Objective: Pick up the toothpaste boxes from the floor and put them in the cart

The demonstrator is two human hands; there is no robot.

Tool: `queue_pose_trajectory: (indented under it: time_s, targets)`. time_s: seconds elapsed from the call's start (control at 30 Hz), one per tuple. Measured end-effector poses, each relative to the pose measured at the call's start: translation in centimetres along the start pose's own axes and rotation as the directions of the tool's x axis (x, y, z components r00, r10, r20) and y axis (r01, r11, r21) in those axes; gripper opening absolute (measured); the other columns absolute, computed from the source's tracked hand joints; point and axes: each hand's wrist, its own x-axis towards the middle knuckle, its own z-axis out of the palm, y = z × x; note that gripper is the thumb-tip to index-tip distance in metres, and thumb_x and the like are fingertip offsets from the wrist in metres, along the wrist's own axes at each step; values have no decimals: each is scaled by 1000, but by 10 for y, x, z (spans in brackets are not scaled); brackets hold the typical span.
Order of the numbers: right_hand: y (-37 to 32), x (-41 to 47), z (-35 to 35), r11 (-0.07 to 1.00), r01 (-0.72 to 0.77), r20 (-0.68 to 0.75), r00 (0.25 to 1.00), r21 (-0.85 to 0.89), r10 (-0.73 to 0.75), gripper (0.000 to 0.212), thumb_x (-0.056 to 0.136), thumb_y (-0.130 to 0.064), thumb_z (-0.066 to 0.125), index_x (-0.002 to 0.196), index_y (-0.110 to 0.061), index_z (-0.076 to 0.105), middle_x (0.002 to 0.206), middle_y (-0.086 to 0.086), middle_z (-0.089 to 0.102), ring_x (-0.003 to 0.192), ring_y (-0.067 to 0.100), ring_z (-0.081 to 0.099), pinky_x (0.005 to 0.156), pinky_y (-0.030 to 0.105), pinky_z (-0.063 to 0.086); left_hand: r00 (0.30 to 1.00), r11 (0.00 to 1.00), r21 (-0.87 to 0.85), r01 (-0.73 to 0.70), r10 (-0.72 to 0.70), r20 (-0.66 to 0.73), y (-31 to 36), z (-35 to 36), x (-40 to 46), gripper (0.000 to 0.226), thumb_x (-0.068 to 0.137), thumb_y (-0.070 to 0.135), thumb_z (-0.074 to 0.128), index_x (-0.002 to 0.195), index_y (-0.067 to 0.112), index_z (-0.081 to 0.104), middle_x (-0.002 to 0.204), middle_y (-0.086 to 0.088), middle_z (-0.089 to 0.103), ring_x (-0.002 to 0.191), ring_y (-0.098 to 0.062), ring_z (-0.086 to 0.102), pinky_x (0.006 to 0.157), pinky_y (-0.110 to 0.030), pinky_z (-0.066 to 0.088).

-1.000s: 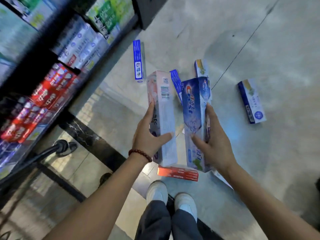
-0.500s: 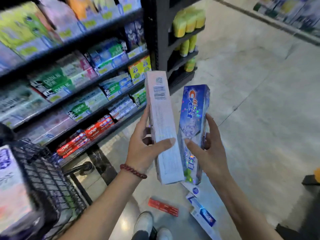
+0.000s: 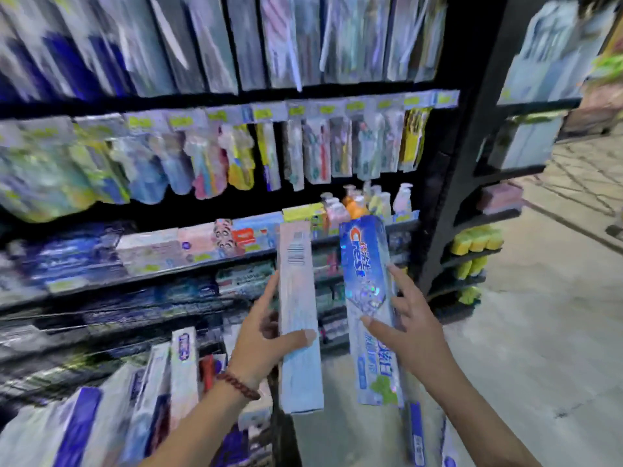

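The left hand [image 3: 266,335] is clamped on a pale box [image 3: 298,315], thumb across its front face and fingers behind; the right hand [image 3: 409,328] pinches a blue box [image 3: 369,308] between thumb and fingers, and both boxes stand nearly upright, side by side but apart, in front of the shelves [image 3: 236,261]; the two hands are apart, each with its own load. The step in hand looks to be the carry to the cart [image 3: 141,409], which lies at the lower left, below and beside the left forearm; to do it well, the person would do best to swing both boxes left and down over the cart's open top, tip them flat or end-down, and let go only once they are inside its walls, one hand at a time so that neither box knocks the other; the grip on the blue box looks light, so a slow turn seems wise. The cart already holds several boxes standing on end, pale and blue ones and one with red, packed close together; the blur hides how many and how much room is left. More boxes lie on the floor [image 3: 526,348] by the right forearm, at the lower edge of the view.
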Motion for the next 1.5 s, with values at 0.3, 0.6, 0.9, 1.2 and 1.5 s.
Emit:
queue_pose_trajectory:
  time_s: [0.3, 0.6, 0.9, 1.2, 1.5]
  targets:
    - [-71, 15, 195, 999, 11, 364, 932, -41, 4, 78, 62, -57, 72, 126, -70, 28, 117, -12, 54, 111, 19, 51, 84, 37, 48, 937, 992, 101, 69, -30, -349, 27, -202, -81, 93, 45, 41, 80, 126, 52, 37, 104, -7, 68, 83, -14, 68, 63, -21, 52]
    - [-75, -5, 380, 993, -8, 500, 864, -118, 66, 80, 79, -27, 76, 140, -46, 29, 144, -6, 39, 132, 11, 37, 106, 34, 36, 850, 953, 160, 256, -143, -507, -6, -381, -150, 96, 52, 45, 84, 134, 52, 34, 139, 8, 47, 122, -16, 51, 95, -36, 50]
    - [-21, -37, 453, 932, -210, 447, 832, -296, 329, 83, 82, -23, 71, 147, -39, 22, 146, -10, 37, 118, 12, 48, 96, 26, 36, 837, 867, 161, 471, -383, -391, -75, -423, -153, 92, 72, 10, 80, 146, 27, 28, 142, 12, 35, 120, 0, 33, 88, -7, 34]
    - [39, -66, 486, 824, -343, 399, 748, -450, 530, 78, 88, -23, 65, 149, -36, 17, 153, -10, 27, 135, 19, 38, 103, 25, 33, 749, 710, 269, 651, -540, -385, -130, -444, -168, 98, 70, 18, 81, 148, 29, 22, 139, 9, 45, 118, -6, 43, 97, -22, 39]
    - [43, -74, 488, 735, -173, 373, 772, -656, 515, 61, 92, -27, 57, 147, -17, 31, 147, 3, 40, 133, 20, 39, 107, 29, 31, 709, 528, 479, 701, -588, -389, -141, -438, -173, 81, 79, 34, 71, 146, 28, 28, 130, -6, 51, 113, -21, 54, 92, -31, 48]
